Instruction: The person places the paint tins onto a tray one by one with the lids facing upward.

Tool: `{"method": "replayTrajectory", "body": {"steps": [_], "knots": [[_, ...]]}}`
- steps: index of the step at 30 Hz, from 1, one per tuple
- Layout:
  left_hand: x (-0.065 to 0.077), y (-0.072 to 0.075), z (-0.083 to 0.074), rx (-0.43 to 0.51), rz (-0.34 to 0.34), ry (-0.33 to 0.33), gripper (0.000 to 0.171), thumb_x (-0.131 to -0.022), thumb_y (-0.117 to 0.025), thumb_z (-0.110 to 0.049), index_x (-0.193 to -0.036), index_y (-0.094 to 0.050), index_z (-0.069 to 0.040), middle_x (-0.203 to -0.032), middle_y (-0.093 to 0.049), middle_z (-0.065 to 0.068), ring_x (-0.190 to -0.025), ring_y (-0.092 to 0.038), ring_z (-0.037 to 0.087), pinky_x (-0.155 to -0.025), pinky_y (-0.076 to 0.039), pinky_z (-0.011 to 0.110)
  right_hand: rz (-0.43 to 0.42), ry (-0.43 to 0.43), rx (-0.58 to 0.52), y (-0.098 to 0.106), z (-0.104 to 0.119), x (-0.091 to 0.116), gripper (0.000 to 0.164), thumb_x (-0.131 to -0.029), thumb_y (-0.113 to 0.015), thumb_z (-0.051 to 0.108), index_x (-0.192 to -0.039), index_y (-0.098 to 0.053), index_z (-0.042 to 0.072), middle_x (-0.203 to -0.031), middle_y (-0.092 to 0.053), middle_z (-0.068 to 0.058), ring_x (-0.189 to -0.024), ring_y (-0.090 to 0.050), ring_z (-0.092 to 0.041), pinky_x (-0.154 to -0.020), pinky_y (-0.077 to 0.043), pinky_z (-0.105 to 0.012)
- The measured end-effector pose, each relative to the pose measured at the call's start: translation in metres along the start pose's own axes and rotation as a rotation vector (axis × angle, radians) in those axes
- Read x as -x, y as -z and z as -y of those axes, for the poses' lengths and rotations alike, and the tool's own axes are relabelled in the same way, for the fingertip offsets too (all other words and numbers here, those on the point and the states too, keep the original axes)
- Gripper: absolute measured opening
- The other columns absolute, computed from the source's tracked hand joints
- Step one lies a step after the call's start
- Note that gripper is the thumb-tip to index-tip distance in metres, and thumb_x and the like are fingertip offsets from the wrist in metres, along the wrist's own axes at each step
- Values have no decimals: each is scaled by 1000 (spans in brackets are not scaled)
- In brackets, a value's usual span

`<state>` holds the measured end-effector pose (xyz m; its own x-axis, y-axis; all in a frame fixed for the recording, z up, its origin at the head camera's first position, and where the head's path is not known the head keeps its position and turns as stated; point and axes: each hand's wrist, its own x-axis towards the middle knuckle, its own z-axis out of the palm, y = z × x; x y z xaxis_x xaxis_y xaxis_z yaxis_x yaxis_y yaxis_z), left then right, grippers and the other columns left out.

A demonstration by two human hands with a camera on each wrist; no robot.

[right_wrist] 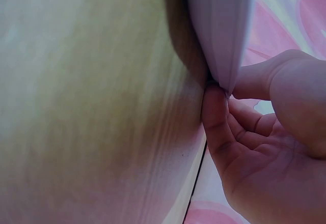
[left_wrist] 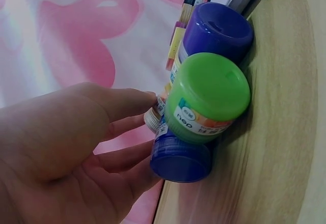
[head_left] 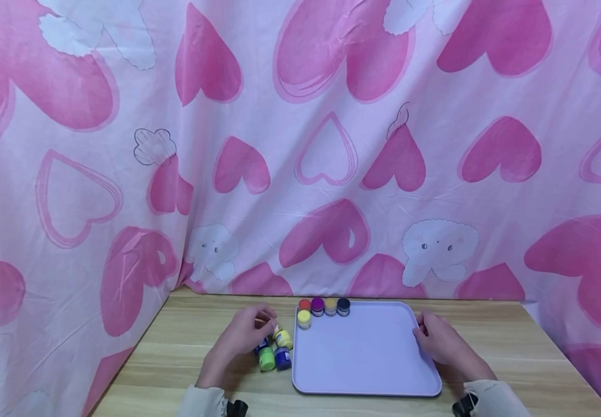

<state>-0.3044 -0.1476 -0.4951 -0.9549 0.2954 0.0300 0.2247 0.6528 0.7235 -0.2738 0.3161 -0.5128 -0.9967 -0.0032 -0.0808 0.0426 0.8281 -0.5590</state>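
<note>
In the head view my left hand [head_left: 248, 329] is over a cluster of small paint jars left of the tray. The left wrist view shows its thumb and fingers pinching a small white-lidded jar [left_wrist: 151, 119], mostly hidden behind others. Close by stand a green jar [head_left: 266, 359], a purple-blue jar [head_left: 282, 358], a yellow jar [head_left: 283, 339] and a dark blue jar [left_wrist: 181, 160]. My right hand [head_left: 440, 339] grips the right edge of the lavender tray [head_left: 365, 353], thumb on the rim and a finger beneath, as the right wrist view shows.
Along the tray's back left stand a red jar [head_left: 305, 305], a purple jar [head_left: 317, 306], a tan jar [head_left: 330, 306] and a black jar [head_left: 343, 306]. A yellow-lidded jar [head_left: 304, 319] sits before the red one. Behind the wooden table [head_left: 175, 347] hangs a pink heart-patterned curtain [head_left: 258, 231].
</note>
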Motion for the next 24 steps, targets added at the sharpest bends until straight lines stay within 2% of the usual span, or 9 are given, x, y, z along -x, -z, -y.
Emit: {"method": "replayTrajectory", "body": {"steps": [8,17,24], "knots": [[0,2,2,25,22,0,18,-105,-72,-22,-120,-73,-12,-113,-77,4,-106,-74,21,-95,-65,47,5,-6,-1,1,1,0,16,-108,-63,9,-118,-59,-2,-90,-60,-6,-80,-57,-17,-66,-53,-30],[-1,6,9,38,52,-99,21,-104,-70,-14,-123,-73,-6,-115,-77,7,-108,-74,23,-96,-65,46,2,-1,0,0,1,1,16,-107,-64,9,-118,-59,-2,-89,-60,-6,-79,-56,-17,-66,-53,-29],[-2,7,11,58,40,-71,24,-105,-71,-20,-125,-73,-7,-117,-76,5,-110,-72,22,-98,-64,47,-4,6,0,0,0,1,14,-106,-64,8,-116,-59,-1,-88,-60,-6,-78,-56,-17,-64,-53,-29]]}}
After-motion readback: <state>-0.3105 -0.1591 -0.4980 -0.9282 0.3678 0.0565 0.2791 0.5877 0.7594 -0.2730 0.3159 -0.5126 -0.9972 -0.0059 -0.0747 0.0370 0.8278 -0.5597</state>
